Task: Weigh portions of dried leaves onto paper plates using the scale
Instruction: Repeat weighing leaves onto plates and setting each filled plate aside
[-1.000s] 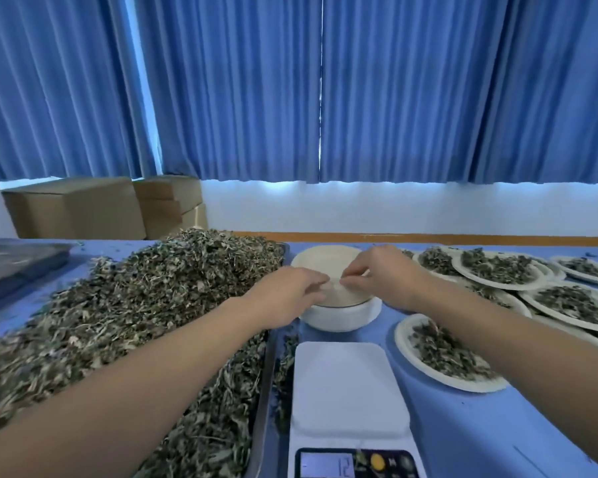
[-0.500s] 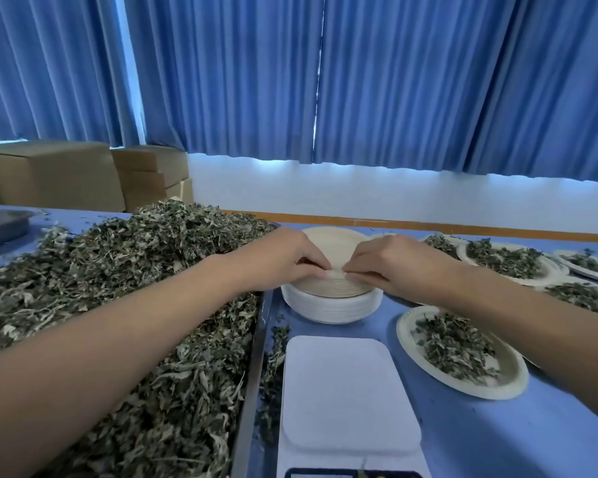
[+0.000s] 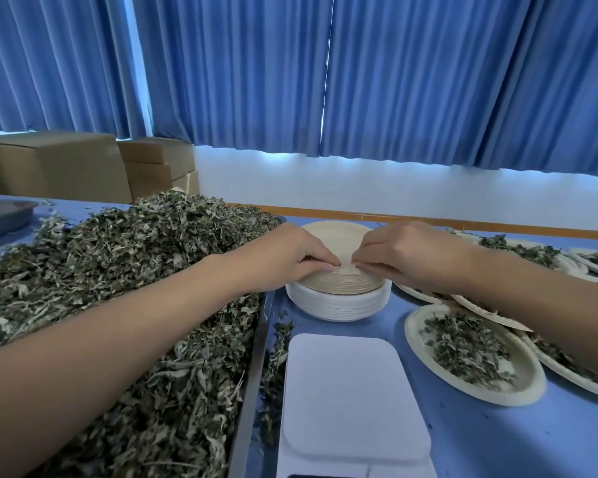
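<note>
Left: heaped dried green leaves [image 3: 118,270] in a steel tray [image 3: 254,367]. Centre: left hand [image 3: 283,260] and right hand [image 3: 408,257], fingers pinching the near rim of the top plate on the round stack of beige and white paper plates [image 3: 339,298]; flat white scale [image 3: 353,398] before it, bare. Right: several leaf-filled paper plates [image 3: 473,360] on the blue counter [image 3: 497,443], portions done; a fresh plate apparently being freed, more weighing left.

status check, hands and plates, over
Left hand and right hand pinching edge of top plate on plate stack. Scale bare. Nothing in the way.
</note>
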Available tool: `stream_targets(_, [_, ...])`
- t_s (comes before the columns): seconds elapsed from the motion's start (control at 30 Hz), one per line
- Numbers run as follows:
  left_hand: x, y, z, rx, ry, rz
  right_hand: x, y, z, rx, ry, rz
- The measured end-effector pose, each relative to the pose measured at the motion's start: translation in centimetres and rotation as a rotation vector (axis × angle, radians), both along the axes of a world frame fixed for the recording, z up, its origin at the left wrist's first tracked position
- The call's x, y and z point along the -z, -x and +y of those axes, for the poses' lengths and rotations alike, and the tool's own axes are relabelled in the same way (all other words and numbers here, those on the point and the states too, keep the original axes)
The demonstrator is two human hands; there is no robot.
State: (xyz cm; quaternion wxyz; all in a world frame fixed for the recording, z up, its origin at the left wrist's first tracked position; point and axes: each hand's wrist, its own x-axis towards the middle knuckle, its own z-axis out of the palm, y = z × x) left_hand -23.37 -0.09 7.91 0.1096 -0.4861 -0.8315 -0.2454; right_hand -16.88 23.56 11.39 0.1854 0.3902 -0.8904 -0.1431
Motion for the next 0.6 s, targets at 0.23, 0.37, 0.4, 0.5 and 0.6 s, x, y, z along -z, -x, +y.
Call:
stream_targets(0.23, [-0.53, -0.18, 0.39, 0.008, 0.042, 0.015, 0.21, -0.49, 0.22, -0.032, 0.08, -0.071])
stream_targets(0.37, [-0.63, -0.12, 0.43, 0.013, 0.043, 0.007, 0.27, -0.56, 0.09, -0.025, 0.074, -0.044])
stream_targets(0.4, [-0.64, -0.1, 0.4, 0.015, 0.044, 0.008, 0.24, -0.53, 0.08, -0.014, 0.065, -0.048])
stream_targets(0.5, [-0.55, -0.1, 0.34, 0.02, 0.043, 0.012, 0.37, -0.49, -0.17, 0.032, -0.02, -0.027])
stream_targets(0.6, [-0.43, -0.1, 0.4, 0.021, 0.032, 0.017, 0.9, -0.45, -0.41, 0.03, -0.11, 0.087])
